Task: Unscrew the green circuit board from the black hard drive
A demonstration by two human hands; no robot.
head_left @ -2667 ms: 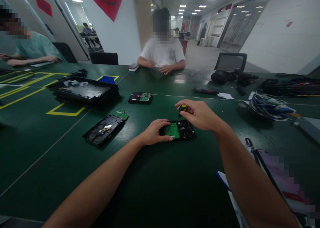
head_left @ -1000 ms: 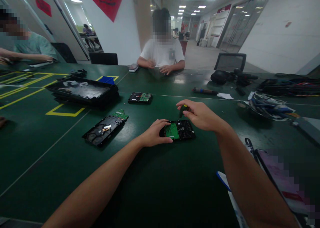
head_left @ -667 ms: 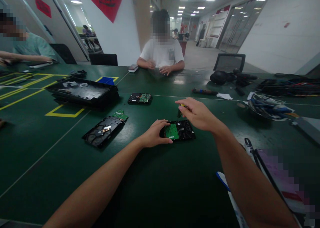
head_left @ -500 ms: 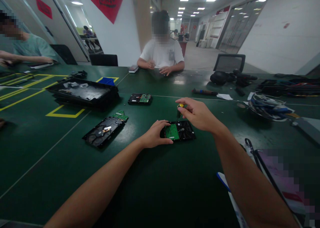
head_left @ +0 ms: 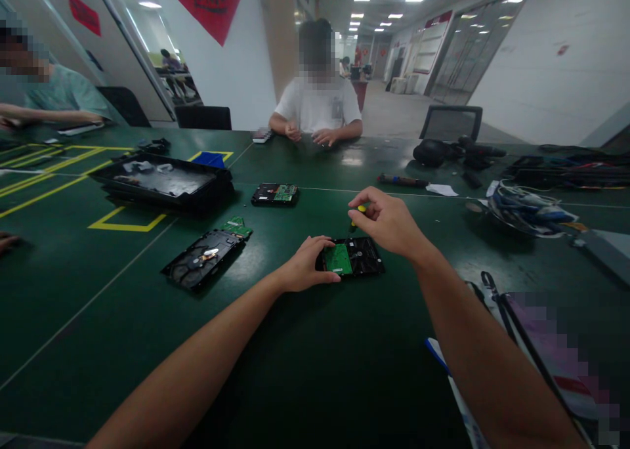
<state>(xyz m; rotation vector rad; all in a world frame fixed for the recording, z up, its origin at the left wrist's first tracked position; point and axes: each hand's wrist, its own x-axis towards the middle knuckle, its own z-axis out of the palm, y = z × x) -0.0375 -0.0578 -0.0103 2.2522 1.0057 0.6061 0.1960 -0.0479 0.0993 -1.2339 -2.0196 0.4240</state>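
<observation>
- Through the head camera I have the hard drive (head_left: 367, 255) flat on the worktop (head_left: 295, 383), its green circuit board (head_left: 338, 258) facing up.
- My left hand (head_left: 309, 265) straddles the drive's left end, fingers at the far edge, thumb at the near edge, parted by about the drive's depth and steadying it.
- My right hand (head_left: 381, 220) hangs above the drive's far side, fingers curled beside a yellow-topped screwdriver (head_left: 361, 209); I cannot tell whether they grip it. Its tip is hard to make out.
- Worktop: second drive (head_left: 197, 265) to the left, third drive (head_left: 268, 194) farther back, stacked black trays (head_left: 172, 185) beyond, cable bundle (head_left: 529, 209) at right.
- Room: person in white (head_left: 319, 107) seated opposite, green sleeve (head_left: 81, 91) at far left, ceiling lights overhead.
</observation>
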